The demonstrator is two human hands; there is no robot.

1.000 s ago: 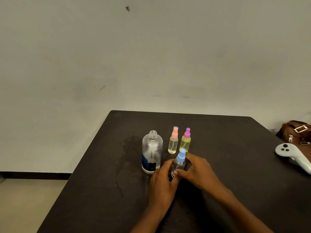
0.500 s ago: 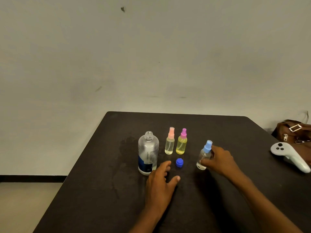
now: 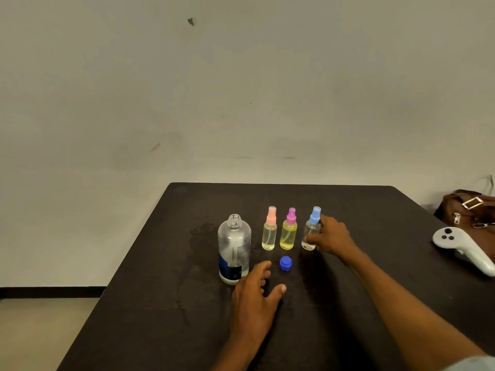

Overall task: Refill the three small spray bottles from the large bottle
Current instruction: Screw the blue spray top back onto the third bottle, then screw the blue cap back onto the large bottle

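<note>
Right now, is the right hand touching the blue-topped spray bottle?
Touching. The head view shows the right hand curled round the blue-topped spray bottle, thumb across its front.

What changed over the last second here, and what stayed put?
The right hand carried the blue-capped spray bottle from front centre out right and back into line beside the purple-capped bottle, still gripping it. The left hand let go and lies open near the blue cap. The large bottle and pink-capped bottle stayed put.
</note>
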